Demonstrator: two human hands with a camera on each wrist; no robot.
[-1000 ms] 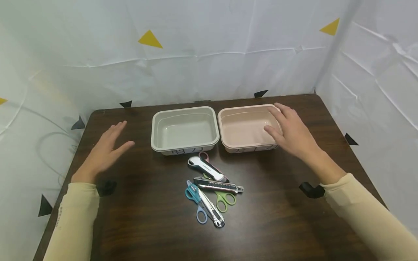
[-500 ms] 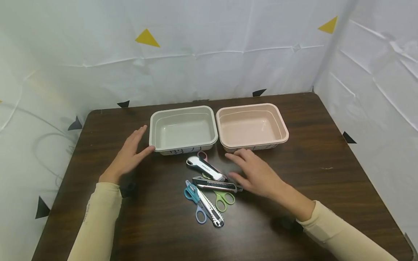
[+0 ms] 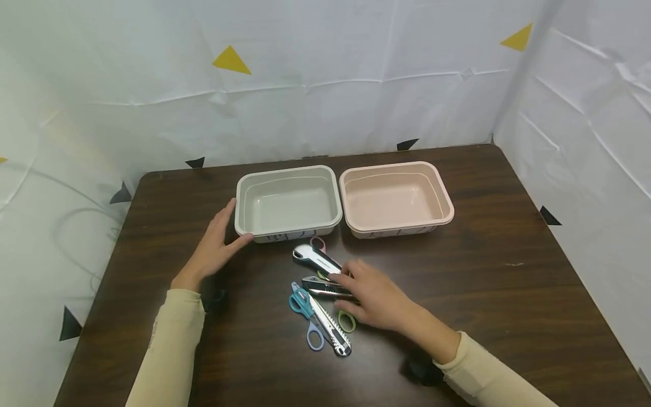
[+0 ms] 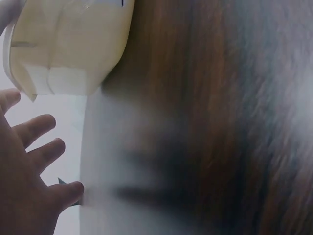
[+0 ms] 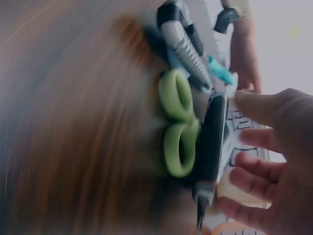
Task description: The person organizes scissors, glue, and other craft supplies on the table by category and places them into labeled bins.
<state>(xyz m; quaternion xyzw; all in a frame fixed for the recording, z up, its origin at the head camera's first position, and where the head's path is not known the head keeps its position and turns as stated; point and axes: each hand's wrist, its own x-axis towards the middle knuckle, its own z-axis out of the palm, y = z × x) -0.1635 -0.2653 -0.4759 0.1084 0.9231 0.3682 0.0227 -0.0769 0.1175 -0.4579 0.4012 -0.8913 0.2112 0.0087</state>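
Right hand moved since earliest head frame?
Yes: from the right end of the pink bin, the right hand came leftward and toward the wearer, to the utility knives.

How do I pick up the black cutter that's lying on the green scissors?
Probably come from above with the right hand and pinch the black cutter around its middle: its body is long and slim, lying across the green scissors. I'd keep fingers off its narrow end.

Black-and-silver cutter (image 3: 324, 287), partly hidden by the right hand (image 3: 373, 298), lies flat across green-handled scissors (image 5: 169, 98) (loops showing, blades hidden), just beside a white-and-black cutter (image 3: 315, 258), while a gray-green tub (image 3: 288, 204) sits upright next to the left hand (image 3: 211, 250).
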